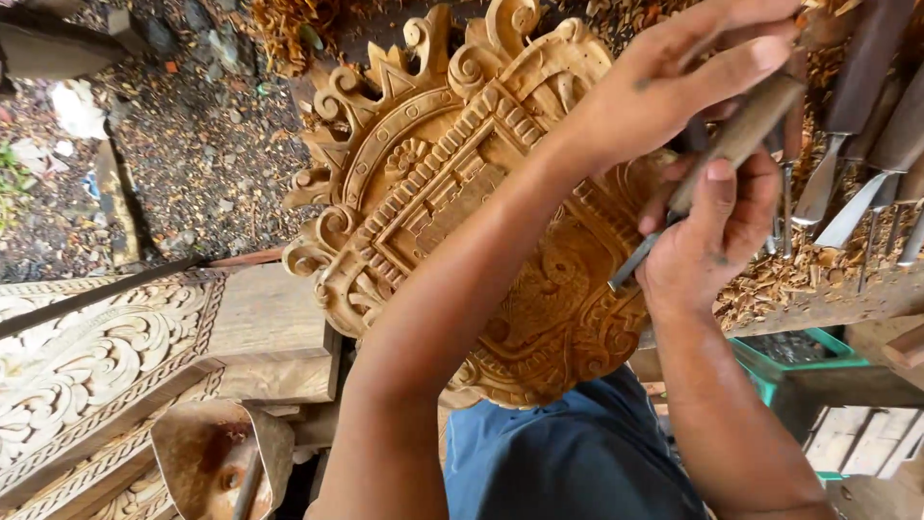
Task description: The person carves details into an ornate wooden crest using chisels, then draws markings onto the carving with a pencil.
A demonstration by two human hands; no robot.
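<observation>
I'm looking down on the carving (pixel 452 193), a big ornate wooden panel with scrolls and a crown-like top, and it leans against my lap, its lower edge tucked over the blue cloth (pixel 577 453) at 6 o'clock. That tilt puts its face up toward me, so the cut is in plain sight.

My left hand (pixel 674 87) crosses over from 7 o'clock toward 1 o'clock and wraps the upper end of the chisel (pixel 712 159); its fingers (pixel 760 53) are curled tight round the wooden handle, thumb on top. My right hand (pixel 707 241) sits lower, just under the left, its fingers pinching the shaft near the blade. Two hands on one tool: as I read it, the upper one drives and the lower one steers. The steel tip meets the wood at the panel's right edge, about 3 o'clock on the carving, pointing down to 8 o'clock.

At 2 o'clock a row of spare chisels (pixel 847 183) lies blades toward me on the table (pixel 818 303), close enough to swap without shifting. Wood shavings (pixel 770 279) litter the table around them. At 8 o'clock another carved board (pixel 87 366) with leaf scrolls rests flat, well apart from the work. Gravelly ground (pixel 192 144) shows at 11 o'clock.
</observation>
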